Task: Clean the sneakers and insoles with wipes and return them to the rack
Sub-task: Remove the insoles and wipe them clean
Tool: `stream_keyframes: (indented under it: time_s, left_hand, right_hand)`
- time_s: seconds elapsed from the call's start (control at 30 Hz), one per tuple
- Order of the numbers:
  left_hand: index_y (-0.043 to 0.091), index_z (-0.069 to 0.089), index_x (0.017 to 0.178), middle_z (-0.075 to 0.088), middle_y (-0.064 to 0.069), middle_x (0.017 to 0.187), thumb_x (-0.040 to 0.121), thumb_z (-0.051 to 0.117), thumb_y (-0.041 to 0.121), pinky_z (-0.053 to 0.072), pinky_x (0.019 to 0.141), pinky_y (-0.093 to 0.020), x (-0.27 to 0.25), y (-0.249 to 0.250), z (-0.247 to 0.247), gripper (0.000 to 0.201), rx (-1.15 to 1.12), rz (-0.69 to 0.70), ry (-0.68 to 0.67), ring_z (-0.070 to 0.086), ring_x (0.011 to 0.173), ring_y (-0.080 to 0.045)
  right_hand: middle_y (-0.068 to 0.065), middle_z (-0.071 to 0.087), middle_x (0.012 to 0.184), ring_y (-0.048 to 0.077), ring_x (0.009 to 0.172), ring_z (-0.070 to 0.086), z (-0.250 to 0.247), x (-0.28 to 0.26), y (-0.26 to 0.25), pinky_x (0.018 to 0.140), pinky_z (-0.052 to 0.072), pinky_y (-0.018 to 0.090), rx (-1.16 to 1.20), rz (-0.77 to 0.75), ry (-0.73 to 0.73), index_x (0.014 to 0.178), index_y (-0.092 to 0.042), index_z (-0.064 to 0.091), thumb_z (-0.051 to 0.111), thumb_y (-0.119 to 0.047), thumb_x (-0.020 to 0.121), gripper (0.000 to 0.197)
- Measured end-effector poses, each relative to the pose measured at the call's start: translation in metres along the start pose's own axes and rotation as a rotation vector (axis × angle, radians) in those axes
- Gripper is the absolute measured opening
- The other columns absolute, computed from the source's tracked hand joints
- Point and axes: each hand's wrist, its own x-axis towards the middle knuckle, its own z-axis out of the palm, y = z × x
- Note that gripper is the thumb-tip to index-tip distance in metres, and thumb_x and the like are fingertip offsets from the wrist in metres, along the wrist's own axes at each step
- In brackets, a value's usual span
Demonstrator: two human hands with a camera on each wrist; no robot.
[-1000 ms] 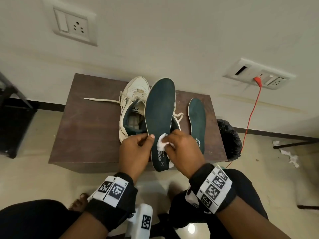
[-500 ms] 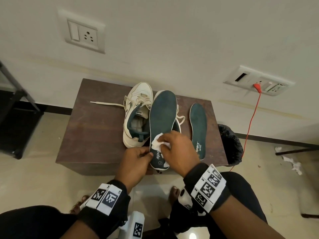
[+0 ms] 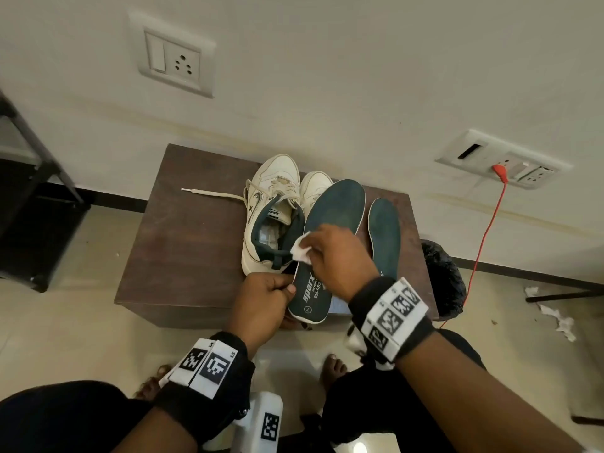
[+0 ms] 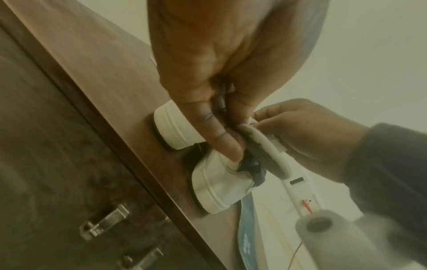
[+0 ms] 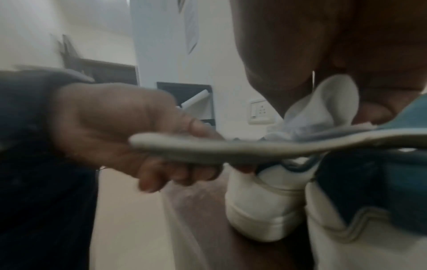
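Note:
My left hand [image 3: 271,295] pinches the heel edge of a dark green insole [image 3: 333,223] and holds it above the brown table [image 3: 183,250]. My right hand [image 3: 340,253] grips a crumpled white wipe [image 3: 302,250] and presses it on the middle of that insole; the right wrist view shows the wipe [image 5: 332,102] on the insole [image 5: 208,148]. Two white sneakers [image 3: 274,210] stand on the table behind it, the right one partly hidden. A second green insole [image 3: 385,237] lies flat to their right.
A black bin bag [image 3: 441,279] stands at the table's right end. A red cable [image 3: 487,230] hangs from a wall socket. Crumpled wipes [image 3: 555,315] lie on the floor at the right. A dark rack [image 3: 29,204] stands at the left. A paper roll [image 4: 323,230] shows low in the left wrist view.
My right hand has slid the wipe up the insole from the heel toward the middle. The insole's toe has tipped to the right, uncovering the second sneaker's toe.

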Motion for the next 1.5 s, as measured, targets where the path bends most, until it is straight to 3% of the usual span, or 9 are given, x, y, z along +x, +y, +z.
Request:
stream_keyframes:
  time_s: [0.13,0.27,0.53,0.67,0.83,0.97,1.17,1.3,1.5]
  left_hand:
    - [0.007,0.075,0.084,0.072,-0.018,0.079,0.090,0.045,-0.008,0.060,0.063,-0.043,-0.001,-0.002,-0.001,0.034,-0.059,-0.027,0.007,0.070,0.068,-0.028]
    - [0.011,0.077,0.082,0.073,-0.017,0.078,0.088,0.044,-0.009,0.059,0.060,-0.036,-0.002,0.001,-0.001,0.039,-0.076,-0.040,0.002,0.069,0.066,-0.026]
    - [0.005,0.071,0.100,0.074,-0.012,0.086,0.097,0.045,-0.001,0.057,0.053,-0.029,0.003,0.004,0.005,0.027,-0.120,-0.087,0.007,0.072,0.070,-0.020]
    - [0.003,0.073,0.095,0.073,-0.018,0.087,0.093,0.046,-0.005,0.057,0.055,-0.031,0.005,0.005,0.004,0.028,-0.127,-0.092,-0.012,0.071,0.072,-0.028]
    - [0.001,0.073,0.090,0.072,-0.016,0.077,0.092,0.046,-0.008,0.053,0.050,-0.026,0.007,0.001,0.006,0.029,-0.099,-0.065,-0.025,0.069,0.061,-0.019]
    - [0.002,0.072,0.095,0.073,-0.017,0.086,0.095,0.047,-0.004,0.057,0.056,-0.030,0.011,-0.004,0.010,0.026,-0.028,-0.022,-0.027,0.072,0.072,-0.025]
    - [0.004,0.070,0.104,0.073,-0.010,0.095,0.096,0.045,-0.004,0.060,0.062,-0.034,0.016,-0.008,0.010,0.027,0.018,0.031,0.029,0.072,0.080,-0.021]
    - [0.013,0.073,0.098,0.074,-0.005,0.093,0.094,0.051,-0.002,0.059,0.077,-0.046,0.022,-0.012,0.008,0.028,0.094,0.081,0.118,0.071,0.086,-0.023]
    - [0.012,0.073,0.107,0.073,-0.001,0.098,0.091,0.055,0.001,0.057,0.084,-0.044,0.023,-0.015,0.010,0.026,0.179,0.126,0.128,0.069,0.092,-0.018]
  right_hand:
    - [0.007,0.065,0.098,0.023,0.091,0.061,0.010,-0.048,-0.017,0.074,0.042,0.025,0.076,-0.101,-0.071,0.101,-0.012,0.072,0.059,-0.005,0.082,0.024]
    - [0.008,0.066,0.091,0.026,0.083,0.062,0.007,-0.063,-0.019,0.072,0.049,0.036,0.092,-0.114,-0.069,0.094,-0.012,0.073,0.054,-0.012,0.083,0.022]
    - [0.006,0.063,0.103,0.026,0.096,0.059,0.006,-0.015,0.007,0.079,0.042,0.031,-0.052,0.106,0.088,0.107,-0.016,0.070,0.052,-0.010,0.085,0.029]
    - [0.007,0.060,0.094,0.028,0.087,0.059,0.007,-0.041,-0.015,0.072,0.044,0.035,-0.030,-0.042,-0.008,0.100,-0.016,0.071,0.056,-0.010,0.081,0.024]
    - [0.004,0.059,0.083,0.025,0.076,0.059,0.006,-0.072,-0.014,0.062,0.048,0.038,0.051,-0.121,-0.117,0.086,-0.016,0.071,0.048,-0.010,0.075,0.026]
    - [0.003,0.061,0.090,0.023,0.085,0.059,0.002,-0.063,-0.001,0.071,0.048,0.037,-0.010,-0.119,-0.135,0.095,-0.018,0.072,0.048,-0.015,0.080,0.029]
    - [0.008,0.064,0.094,0.028,0.089,0.060,-0.004,-0.028,0.026,0.073,0.038,0.028,-0.062,0.094,0.119,0.101,-0.013,0.073,0.058,-0.008,0.085,0.023]
    - [0.007,0.061,0.092,0.028,0.085,0.060,0.003,-0.050,0.001,0.070,0.042,0.031,-0.039,-0.030,0.005,0.099,-0.015,0.072,0.053,-0.006,0.082,0.027]
    - [0.001,0.064,0.087,0.021,0.077,0.062,0.011,-0.079,-0.002,0.063,0.049,0.029,0.078,-0.135,-0.053,0.090,-0.017,0.073,0.051,-0.008,0.072,0.029]
